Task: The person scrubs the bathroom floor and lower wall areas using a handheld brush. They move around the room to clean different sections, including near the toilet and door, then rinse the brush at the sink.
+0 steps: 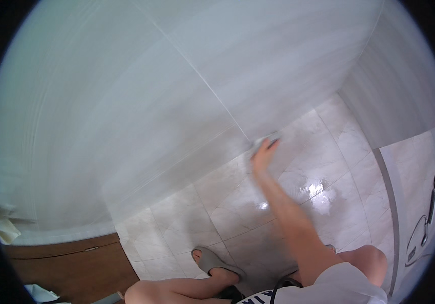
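My right hand (263,155) is shut on a brush-like tool (274,143) with a dark part and a pale part; blur hides its exact kind. The tool rests low down where the pale wall panels (187,114) meet the tiled floor (247,197), near the lower end of a vertical wall seam. Wet, shiny patches lie on the tiles to the right of my forearm. My left hand is out of view.
A grey slipper (217,262) is on my foot, below the middle. A brown wooden door (77,262) stands at the lower left. A raised grey threshold (390,197) curves along the right, with a shower hose (411,237) beyond it.
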A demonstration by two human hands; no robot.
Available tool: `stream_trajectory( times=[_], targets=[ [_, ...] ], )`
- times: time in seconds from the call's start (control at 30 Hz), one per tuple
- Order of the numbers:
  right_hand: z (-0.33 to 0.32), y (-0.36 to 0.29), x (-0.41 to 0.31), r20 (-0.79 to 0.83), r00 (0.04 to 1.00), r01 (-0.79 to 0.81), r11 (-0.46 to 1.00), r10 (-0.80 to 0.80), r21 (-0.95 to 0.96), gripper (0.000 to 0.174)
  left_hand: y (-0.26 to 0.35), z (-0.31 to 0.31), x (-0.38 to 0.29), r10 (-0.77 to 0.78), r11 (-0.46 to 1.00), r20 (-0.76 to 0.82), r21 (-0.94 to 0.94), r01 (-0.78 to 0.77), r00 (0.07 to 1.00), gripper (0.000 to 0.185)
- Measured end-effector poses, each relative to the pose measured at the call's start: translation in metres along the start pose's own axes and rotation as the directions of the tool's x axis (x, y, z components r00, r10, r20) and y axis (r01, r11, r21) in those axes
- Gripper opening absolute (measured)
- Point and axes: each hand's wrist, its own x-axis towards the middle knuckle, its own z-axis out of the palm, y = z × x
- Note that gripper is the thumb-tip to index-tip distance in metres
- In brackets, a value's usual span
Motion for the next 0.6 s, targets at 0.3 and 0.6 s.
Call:
stream_trajectory(
  times=[0.3, 0.6],
  targets=[
    [0.072, -0.178, -0.150, 0.228, 0.778, 0.562, 0.811, -0.585, 0.165, 0.076, 0.260, -0.202, -0.094, 0.651, 0.516, -0.630, -0.043, -0.856, 0.424, 0.027],
    [0.068, -0.191, -0.129, 0.227, 0.460, 0.881, 0.408, -0.859, -0.240, 0.071, 0.371, -0.163, -0.151, 0.999, -0.041, 0.040, 0.208, -0.977, -0.034, 0.036]
  ],
)
